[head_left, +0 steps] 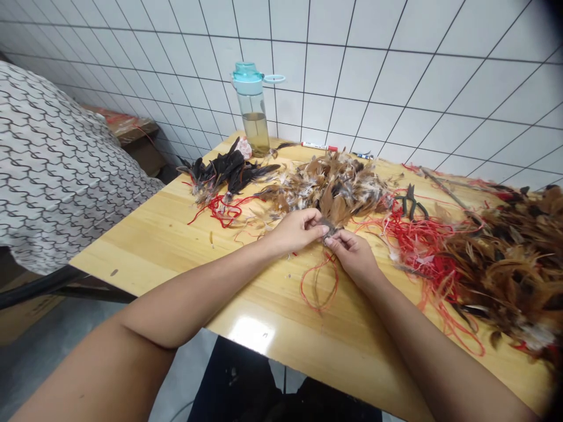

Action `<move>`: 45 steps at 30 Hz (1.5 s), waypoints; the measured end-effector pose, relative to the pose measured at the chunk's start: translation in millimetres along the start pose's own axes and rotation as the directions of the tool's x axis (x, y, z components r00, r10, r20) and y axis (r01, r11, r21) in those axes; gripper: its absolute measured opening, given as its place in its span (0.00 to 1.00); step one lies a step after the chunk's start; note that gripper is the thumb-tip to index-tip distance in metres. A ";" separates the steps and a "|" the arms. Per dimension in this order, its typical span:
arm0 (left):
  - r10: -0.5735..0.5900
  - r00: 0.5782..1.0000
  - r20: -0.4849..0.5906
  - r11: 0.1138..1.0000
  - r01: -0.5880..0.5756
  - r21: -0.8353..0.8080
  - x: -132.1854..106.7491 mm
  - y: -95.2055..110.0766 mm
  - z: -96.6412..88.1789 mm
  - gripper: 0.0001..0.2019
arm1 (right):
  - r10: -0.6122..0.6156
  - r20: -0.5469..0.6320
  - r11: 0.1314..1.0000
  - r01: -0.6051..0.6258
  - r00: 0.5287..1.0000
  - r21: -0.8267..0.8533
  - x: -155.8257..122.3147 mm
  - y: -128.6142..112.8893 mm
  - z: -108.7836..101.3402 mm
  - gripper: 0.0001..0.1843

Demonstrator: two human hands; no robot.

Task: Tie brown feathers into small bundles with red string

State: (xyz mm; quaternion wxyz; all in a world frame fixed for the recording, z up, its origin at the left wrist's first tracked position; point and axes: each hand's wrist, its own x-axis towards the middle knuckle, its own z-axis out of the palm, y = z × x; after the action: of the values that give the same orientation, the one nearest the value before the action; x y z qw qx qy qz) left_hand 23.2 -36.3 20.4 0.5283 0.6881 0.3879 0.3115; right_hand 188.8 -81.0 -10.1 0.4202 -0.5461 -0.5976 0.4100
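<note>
Head view is showing both hands meeting over the middle of the bench (167,234). The left hand (299,230) is closing thumb and fingers on a tuft (329,224) of brown feathers. The right hand (352,253) is pinching the same tuft from the other side, its fingertips touching the left's. Most of the tuft is hiding between the fingers, so only its dark top is showing, and it is blending into the front edge of the brown pile (338,181) just behind. I cannot tell where one ends and the other begins.

A red thread (319,290) is trailing from under the hands and lying in a loop on the bench. Where it joins the tuft is covered by the fingers.

To the left, black feathers (224,170) are lying over a red tangle (220,208). Pliers (411,202) are sitting right of the brown pile, half buried in red strands. A larger heap (505,258) is filling the right end of the bench, blurring and running out of the frame.

A bottle (252,111) is standing upright against the tiled wall. Something pinkish at its foot is too small to make out. A marker (319,146) is lying along the back edge. At far left a patterned cloth (53,170) is cut off, and what it is covering is not showing.
</note>
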 end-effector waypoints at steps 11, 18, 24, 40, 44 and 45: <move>-0.059 0.998 0.034 0.998 0.060 -0.036 1.3 -3.5 1.9 0.11 | -0.004 -0.056 0.999 0.002 0.998 -0.037 -0.1 0.8 2.1 0.13; 0.033 0.998 0.056 0.998 -0.036 0.049 3.3 -5.6 0.5 0.10 | -0.096 -0.048 0.976 0.085 0.994 -0.198 -0.4 4.4 3.4 0.11; 0.072 0.994 0.083 0.984 -0.084 0.160 3.5 -6.9 0.1 0.08 | -0.176 -0.043 0.942 0.155 0.983 -0.297 -0.7 5.5 4.1 0.10; -0.070 0.998 -0.004 0.963 0.067 -0.263 1.4 -1.5 2.3 0.10 | -0.062 -0.083 0.998 0.062 0.995 -0.007 -3.1 5.9 7.0 0.14; -0.077 0.997 0.001 0.973 0.075 -0.221 0.2 0.8 2.0 0.08 | -0.041 -0.055 0.998 0.043 0.998 0.036 -2.3 4.0 4.9 0.15; -0.071 0.997 0.003 0.977 0.070 -0.203 0.2 1.0 2.2 0.08 | -0.048 -0.044 0.998 0.050 0.998 0.031 -2.0 3.6 4.3 0.15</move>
State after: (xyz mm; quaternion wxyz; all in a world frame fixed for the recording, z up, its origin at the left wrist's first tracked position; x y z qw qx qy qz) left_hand 25.4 -37.4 20.8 0.6056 0.6157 0.3793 0.3321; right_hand 186.0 -82.9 -14.9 0.4517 -0.5333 -0.5949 0.3970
